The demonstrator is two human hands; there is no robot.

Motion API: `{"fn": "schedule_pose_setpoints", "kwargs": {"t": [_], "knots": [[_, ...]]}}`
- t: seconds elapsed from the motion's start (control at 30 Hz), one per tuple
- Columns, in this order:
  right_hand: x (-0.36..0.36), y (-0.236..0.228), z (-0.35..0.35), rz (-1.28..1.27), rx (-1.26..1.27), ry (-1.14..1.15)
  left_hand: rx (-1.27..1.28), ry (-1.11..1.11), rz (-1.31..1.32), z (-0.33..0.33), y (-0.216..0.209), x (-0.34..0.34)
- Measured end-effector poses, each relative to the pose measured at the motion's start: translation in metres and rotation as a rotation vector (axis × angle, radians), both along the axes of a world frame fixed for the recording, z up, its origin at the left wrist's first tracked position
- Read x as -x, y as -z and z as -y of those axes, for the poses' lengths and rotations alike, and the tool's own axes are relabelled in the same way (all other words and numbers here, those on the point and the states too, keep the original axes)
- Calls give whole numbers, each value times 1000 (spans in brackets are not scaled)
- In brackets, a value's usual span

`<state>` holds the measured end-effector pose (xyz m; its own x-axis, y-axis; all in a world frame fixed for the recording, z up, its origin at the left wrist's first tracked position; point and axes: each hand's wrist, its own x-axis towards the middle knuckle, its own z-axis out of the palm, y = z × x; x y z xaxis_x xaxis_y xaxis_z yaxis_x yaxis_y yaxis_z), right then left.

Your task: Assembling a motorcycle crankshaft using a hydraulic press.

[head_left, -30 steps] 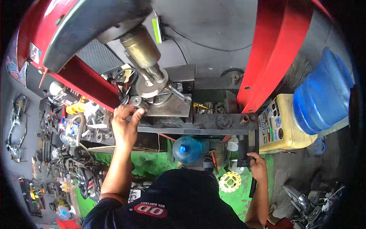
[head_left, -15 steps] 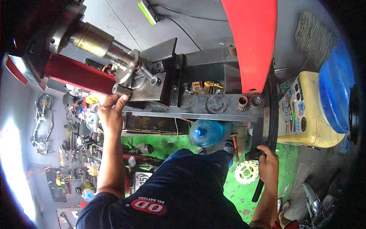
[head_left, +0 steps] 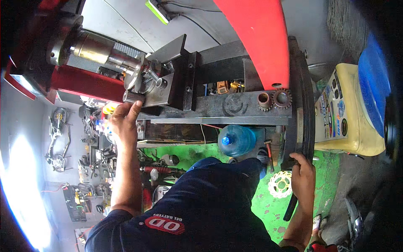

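My left hand (head_left: pixel 124 119) pinches a short grey metal cylinder (head_left: pixel 132 97) between thumb and fingers. It holds the cylinder at the near left corner of a steel plate (head_left: pixel 171 93) on the press bed. Just beyond it, a metal shaft with a round flange (head_left: pixel 133 74) and a small tube-like pin (head_left: pixel 161 82) sits against the plates. A brass-coloured press ram (head_left: pixel 94 47) lines up with that shaft from the left. Over on the right, my right hand (head_left: pixel 303 175) is closed round a black lever bar (head_left: pixel 289 208); part of the grip is hidden.
Two toothed gears (head_left: pixel 282 99) rest on the dark steel beam (head_left: pixel 205 106) beside a red frame arm (head_left: pixel 260 42). A blue water jug (head_left: pixel 241 140), a hammer (head_left: pixel 269 155) and a brake disc (head_left: pixel 280 185) are on the floor. A yellow container (head_left: pixel 350 109) stands right.
The whole view has shifted slightly, so the beam and gears sit higher in the picture. My left hand keeps its pinch on the cylinder, and my right hand stays at the lever bar.
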<state>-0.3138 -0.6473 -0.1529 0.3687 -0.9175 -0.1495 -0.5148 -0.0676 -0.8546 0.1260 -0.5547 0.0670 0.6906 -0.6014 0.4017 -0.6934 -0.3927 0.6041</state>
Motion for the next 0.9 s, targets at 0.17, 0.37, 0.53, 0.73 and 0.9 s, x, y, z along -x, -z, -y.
{"fn": "schedule_pose_setpoints", "kwargs": {"t": [0.17,0.37,0.53,0.73,0.9], "knots": [[0,-1,0,0,28,6,-87,-88,39,2,-2,-24],[-2,-2,1,-19,-80,8,-199,-93,181,0,-7,-48],[-3,-1,1,-68,-67,17,-207,-138,271,-6,-9,-40],[-4,1,-1,-2,-22,28,-229,-85,179,-9,-13,-33],[-4,1,-1,-5,-8,21,-218,-6,223,7,-13,-56]]}}
